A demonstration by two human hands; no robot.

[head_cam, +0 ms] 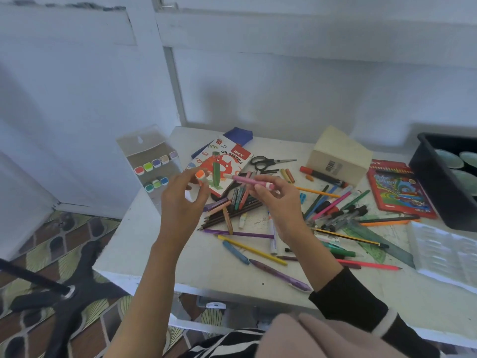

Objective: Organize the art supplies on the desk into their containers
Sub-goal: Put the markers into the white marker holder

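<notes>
Two markers hang above the worktop (180, 267): left grip (180, 200) pinches the orange-capped marker (200, 176), right grip (273, 202) the pink marker (249, 181). A loose pinch could drop either into the pencil clutter (232, 210); a careless reach could tip the edge-perched marker case (152, 164).

- White painted panelled wall (309, 81) fills the far side.
- Brown and green patterned floor tiles (77, 236) lie at the left.
- Black star-shaped chair base (38, 302) stands on those tiles, near left.
- Black-and-white striped fabric (227, 342) and dusty-pink cloth (309, 337) lie side by side at the near edge.
</notes>
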